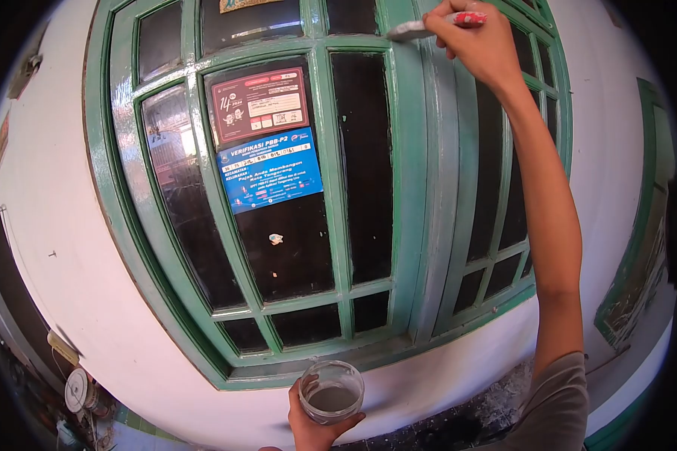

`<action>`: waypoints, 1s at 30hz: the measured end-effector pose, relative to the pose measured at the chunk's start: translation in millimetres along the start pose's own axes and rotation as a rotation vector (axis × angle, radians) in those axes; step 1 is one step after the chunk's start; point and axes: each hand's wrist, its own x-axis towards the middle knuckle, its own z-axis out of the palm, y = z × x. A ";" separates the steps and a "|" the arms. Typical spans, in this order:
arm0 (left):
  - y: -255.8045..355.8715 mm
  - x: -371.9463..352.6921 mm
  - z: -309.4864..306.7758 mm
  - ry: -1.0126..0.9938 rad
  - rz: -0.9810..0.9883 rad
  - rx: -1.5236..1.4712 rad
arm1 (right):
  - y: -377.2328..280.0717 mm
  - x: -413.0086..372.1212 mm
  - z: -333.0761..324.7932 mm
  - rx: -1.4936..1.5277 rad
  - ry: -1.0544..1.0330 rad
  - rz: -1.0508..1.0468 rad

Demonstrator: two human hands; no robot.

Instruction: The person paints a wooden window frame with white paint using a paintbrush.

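My right hand (474,37) is raised at the top, its fingers closed around a paintbrush (470,19) with a red-marked handle. The bristles, pale with paint, point left and meet the green window frame (410,150) near a crossbar joint. Low in the middle, my left hand (316,428) grips a clear plastic jar (331,391) from beneath and around its side. Greyish paint lies in the bottom of this jar, and smears coat its inner wall. Dark glass panes (365,165) sit between the green bars just left of the brush.
A maroon sticker (259,104) and a blue sticker (269,170) are on one pane. White wall (53,203) surrounds the window, with a nail sticking out at left. At lower left stands a round white object (77,389) among clutter. Another green frame (632,225) is at far right.
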 end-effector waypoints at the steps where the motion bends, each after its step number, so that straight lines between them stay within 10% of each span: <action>1: 0.6 -1.8 -1.4 -0.002 -0.009 0.045 | -0.9 1.7 2.3 0.053 0.031 0.000; 24: 11.1 0.8 4.9 0.031 -0.027 0.024 | -26.2 6.7 42.8 0.251 -0.101 -0.086; 30: 5.0 -0.9 -0.1 0.047 -0.018 0.015 | -15.8 8.7 34.5 -0.144 -0.112 -0.213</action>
